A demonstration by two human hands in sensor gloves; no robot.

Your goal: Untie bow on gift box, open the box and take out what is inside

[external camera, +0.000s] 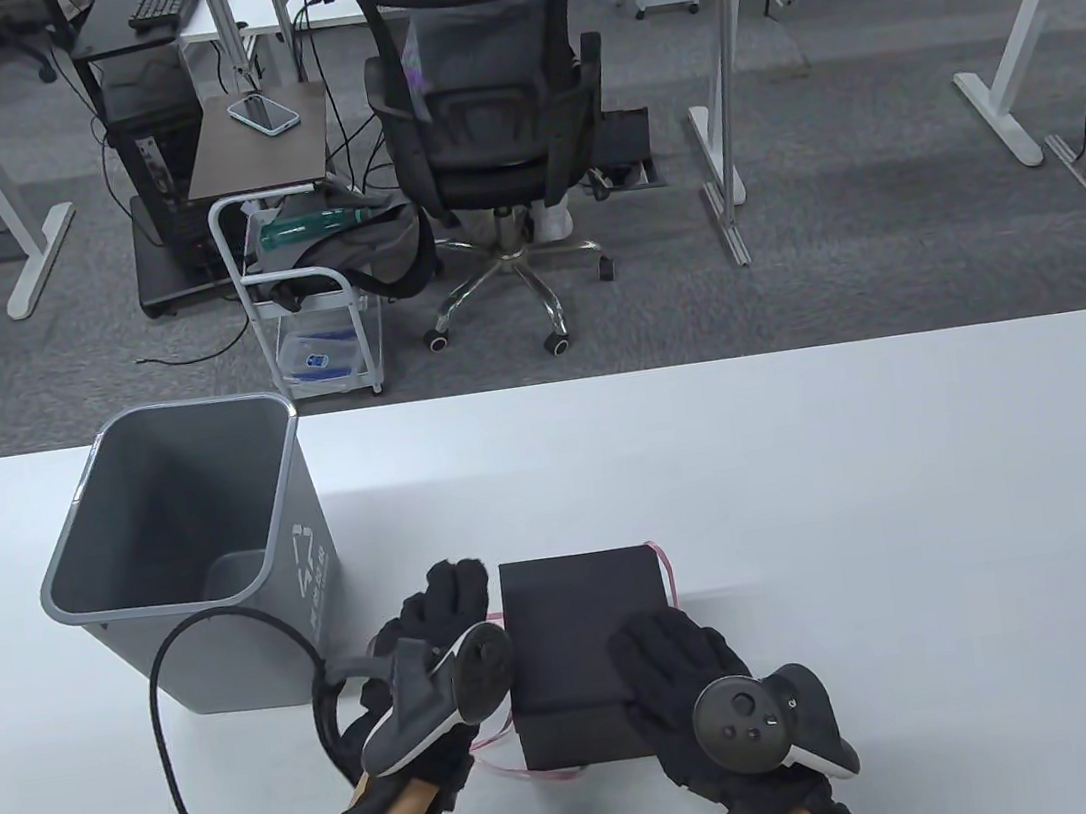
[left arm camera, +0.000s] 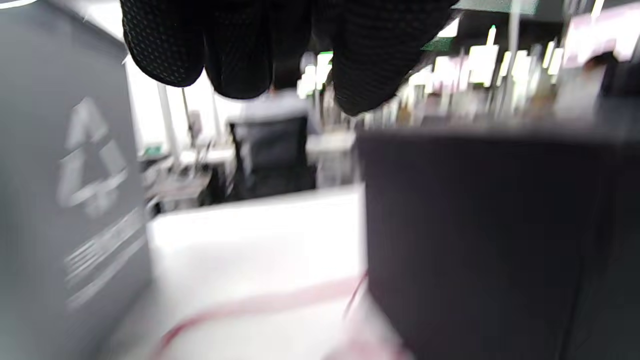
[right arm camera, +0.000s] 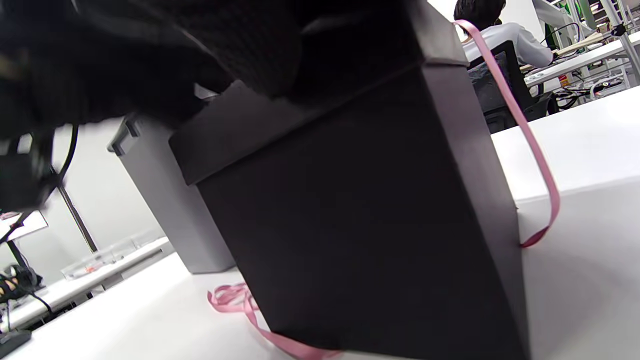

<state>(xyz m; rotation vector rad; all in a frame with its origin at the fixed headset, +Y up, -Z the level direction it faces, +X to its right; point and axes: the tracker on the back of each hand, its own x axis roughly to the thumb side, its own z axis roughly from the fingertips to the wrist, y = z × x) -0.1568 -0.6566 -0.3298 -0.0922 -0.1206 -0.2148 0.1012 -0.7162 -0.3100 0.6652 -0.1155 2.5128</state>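
Observation:
The black gift box stands on the white table with its lid on. A loose pink ribbon hangs off its far right corner, and more of it lies on the table by the near left corner; the right wrist view shows this ribbon slack. My left hand is beside the box's left side with fingers relaxed and holding nothing; the blurred left wrist view shows its fingertips above and left of the box. My right hand lies flat on the lid's near right part.
A grey waste bin stands on the table just left of my left hand, close to the box. The table's edge runs behind them. Beyond it a person sits in an office chair at another desk.

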